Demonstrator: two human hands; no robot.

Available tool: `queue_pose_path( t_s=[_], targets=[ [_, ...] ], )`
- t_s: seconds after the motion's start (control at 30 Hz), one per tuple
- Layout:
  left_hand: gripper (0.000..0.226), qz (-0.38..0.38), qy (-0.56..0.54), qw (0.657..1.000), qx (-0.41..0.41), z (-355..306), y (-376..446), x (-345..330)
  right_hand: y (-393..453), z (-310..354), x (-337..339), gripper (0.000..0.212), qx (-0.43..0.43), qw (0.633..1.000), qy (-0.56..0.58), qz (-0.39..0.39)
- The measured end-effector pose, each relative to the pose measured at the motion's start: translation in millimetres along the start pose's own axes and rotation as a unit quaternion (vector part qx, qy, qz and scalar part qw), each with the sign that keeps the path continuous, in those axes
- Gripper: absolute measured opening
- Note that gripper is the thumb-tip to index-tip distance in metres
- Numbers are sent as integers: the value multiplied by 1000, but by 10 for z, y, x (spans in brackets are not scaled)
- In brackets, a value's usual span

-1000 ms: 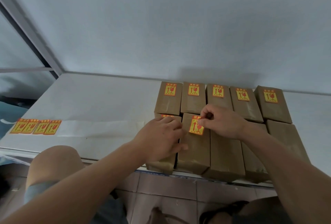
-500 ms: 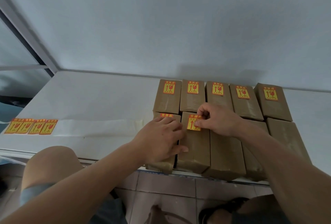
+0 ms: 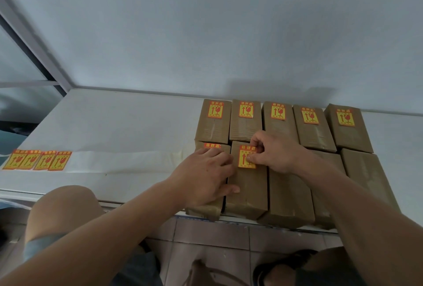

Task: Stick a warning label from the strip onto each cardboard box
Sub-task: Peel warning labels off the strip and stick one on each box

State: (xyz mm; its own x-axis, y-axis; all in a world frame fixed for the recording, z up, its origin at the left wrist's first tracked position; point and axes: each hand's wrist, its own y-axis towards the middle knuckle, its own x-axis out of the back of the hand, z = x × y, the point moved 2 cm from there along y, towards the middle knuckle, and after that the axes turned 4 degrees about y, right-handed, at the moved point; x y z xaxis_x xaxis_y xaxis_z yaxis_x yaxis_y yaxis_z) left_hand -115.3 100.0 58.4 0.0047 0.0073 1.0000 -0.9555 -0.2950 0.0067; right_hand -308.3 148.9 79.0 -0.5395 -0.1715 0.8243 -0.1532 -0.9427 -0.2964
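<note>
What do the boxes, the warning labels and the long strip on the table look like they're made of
Boxes: brown cardboard, matte; glossy creased bands suggest clear packing tape over it.
Warning labels: probably printed paper or thin film stickers, yellow with red print, slightly shiny.
Strip: pale, semi-translucent release paper, likely waxy; it lies flat, faintly wrinkled, with four labels at its left end.

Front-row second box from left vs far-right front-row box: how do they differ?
The second box from left carries a warning label near its far end; the far-right front box shows none. The right hand works on the second box's label, and the left hand's thumb rests on it; no hand touches the far-right box, though the right forearm hides its near part. Both are brown taped cardboard boxes lying lengthwise at the table's front edge.
</note>
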Motion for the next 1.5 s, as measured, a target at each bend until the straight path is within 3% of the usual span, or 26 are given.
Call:
queue_pose_path(
  t_s=[0.1,0.23,0.3,0.47,1.1,1.5],
  targets=[
    [56,-1,-1,1000,0,12,-3,-4,-19,35,-20,32,12,999,-24,-34],
    [55,-10,0,1000,-3,16,-9,-3,-103,46,-66,21,92,986,-99,-103],
    [56,-17,4,1000,-4,14,-8,-11,-161,19,-111,28,102,981,-101,-127],
    [55,-43,8,999,-8,15,-17,-40,-225,-83,-246,54,73,979,-146,-119],
    [57,-47,2,999,-1,53,-43,-91,-110,18,-294,47,71,979,-158,-107],
    [60,-47,16,999,-11,55,-13,-86,-249,-154,-242,65,27,983,-142,-115]
  ],
)
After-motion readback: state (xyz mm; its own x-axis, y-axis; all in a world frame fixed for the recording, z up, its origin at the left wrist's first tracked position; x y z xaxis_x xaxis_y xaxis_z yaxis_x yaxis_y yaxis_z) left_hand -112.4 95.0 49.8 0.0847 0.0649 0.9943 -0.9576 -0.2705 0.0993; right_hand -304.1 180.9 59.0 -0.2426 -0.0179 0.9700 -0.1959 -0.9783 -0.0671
